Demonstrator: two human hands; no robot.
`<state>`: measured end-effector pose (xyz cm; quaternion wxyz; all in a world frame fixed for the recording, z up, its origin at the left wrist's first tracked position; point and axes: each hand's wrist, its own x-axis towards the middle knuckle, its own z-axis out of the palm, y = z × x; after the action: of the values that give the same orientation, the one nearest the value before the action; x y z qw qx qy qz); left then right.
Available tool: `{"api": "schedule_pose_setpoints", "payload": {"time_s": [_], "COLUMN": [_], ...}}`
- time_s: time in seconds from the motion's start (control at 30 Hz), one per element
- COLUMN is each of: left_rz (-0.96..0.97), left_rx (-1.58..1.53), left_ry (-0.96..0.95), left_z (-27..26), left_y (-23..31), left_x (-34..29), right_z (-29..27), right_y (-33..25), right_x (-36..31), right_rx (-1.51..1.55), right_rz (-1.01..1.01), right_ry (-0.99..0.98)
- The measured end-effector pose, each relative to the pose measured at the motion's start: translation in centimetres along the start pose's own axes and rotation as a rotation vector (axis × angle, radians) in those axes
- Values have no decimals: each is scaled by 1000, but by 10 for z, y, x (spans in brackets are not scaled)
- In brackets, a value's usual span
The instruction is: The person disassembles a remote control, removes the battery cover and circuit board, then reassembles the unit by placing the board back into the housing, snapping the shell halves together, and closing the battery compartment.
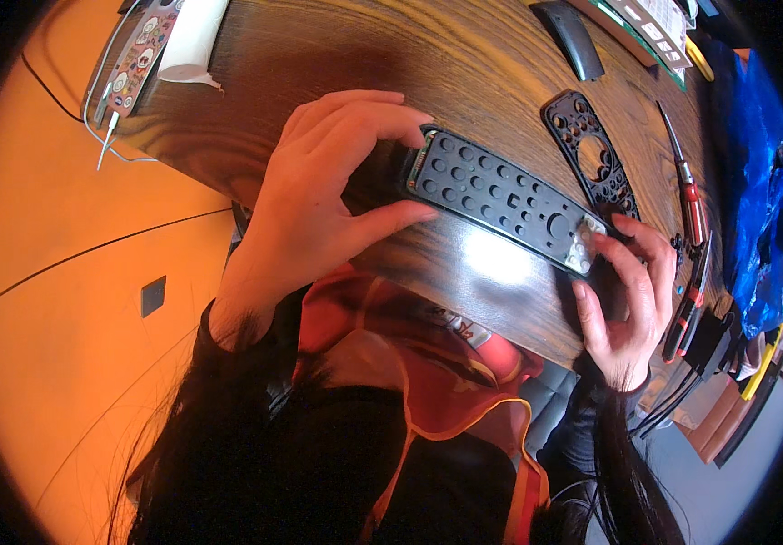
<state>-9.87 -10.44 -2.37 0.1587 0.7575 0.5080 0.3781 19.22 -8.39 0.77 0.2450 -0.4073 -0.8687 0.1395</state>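
Note:
An opened remote control (491,195) lies slantwise at the table's near edge, its black rubber keypad with round buttons facing up. A pale, translucent patch (586,243) forms the keypad's right end. My left hand (314,186) spans the remote's left end, index fingertip at the far corner and thumb by the near edge. At the other end, my right hand (632,291) has fingertips on the pale patch and its thumb at the near corner. Beyond the remote's right half rests a black cover with button holes (588,150), partly hidden by the remote and my fingers.
A red-handled screwdriver (689,195) and red-and-black pliers (685,322) lie to the right, beside a blue plastic bag (759,200). Farther back are a curved black piece (571,41) and a box (641,32). A white roll (193,41) and a cable (105,141) sit far left.

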Motion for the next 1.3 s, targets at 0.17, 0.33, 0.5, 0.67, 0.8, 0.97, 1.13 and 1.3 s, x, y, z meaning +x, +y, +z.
{"api": "schedule_pose_setpoints", "payload": {"time_s": [0.17, 0.33, 0.5, 0.67, 0.8, 0.97, 1.13, 1.3], "left_rz": [-11, -11, -57, -48, -39, -57, -129, -131], "left_rx": [9, 3, -10, -6, -50, -107, -188, -211], "left_ry": [12, 25, 15, -59, -90, -89, -22, -67], "left_z": [0, 1, 1, -3, -3, -3, -1, -2], "left_y": [1, 0, 1, 1, -3, -6, -4, -4], "left_x": [1, 0, -1, -1, -2, -5, -7, -7], "right_z": [3, -1, -2, 6, 17, 22, 23, 25], "right_y": [2, -2, -10, -22, -23, -28, -31, -31], "right_x": [2, 2, -5, -20, -21, -18, -18, -19], "right_rx": [-11, -86, -62, 157, 81, 73, 128, 192], "right_rz": [-11, -31, 109, 364, 246, 235, 240, 229], "right_ry": [-42, -48, 165, 463, 376, 369, 362, 361]}}
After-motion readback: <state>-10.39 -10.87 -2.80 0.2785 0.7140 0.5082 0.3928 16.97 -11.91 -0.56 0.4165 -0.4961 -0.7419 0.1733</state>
